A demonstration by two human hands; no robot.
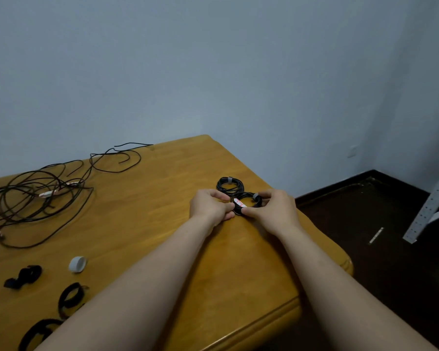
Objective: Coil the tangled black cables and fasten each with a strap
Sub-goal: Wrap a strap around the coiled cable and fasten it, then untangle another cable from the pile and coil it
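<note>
Toward the far right corner of the tabletop (142, 239), your hands closed in on a small coil (246, 193) of black cable from both sides. Your left hand (211, 207) had its fingers curled in, pinching the coil's left edge. Your right hand (274, 211) pinched the right edge, with the thumb pressed on the near rim and the fingertips at a grey strap (256, 197) wrapped round the cable. A white tag (239, 202) with red marks showed between your hands.

Just behind lay a second coil (230, 186), bound with its own grey band (230, 179). I could not tell whether the two coils touched.

Well apart, at the far left, the loose tangle of cables (36, 196) sprawled. Near the front left edge sat three black straps (23, 276) and a white ring (77, 264).
</note>
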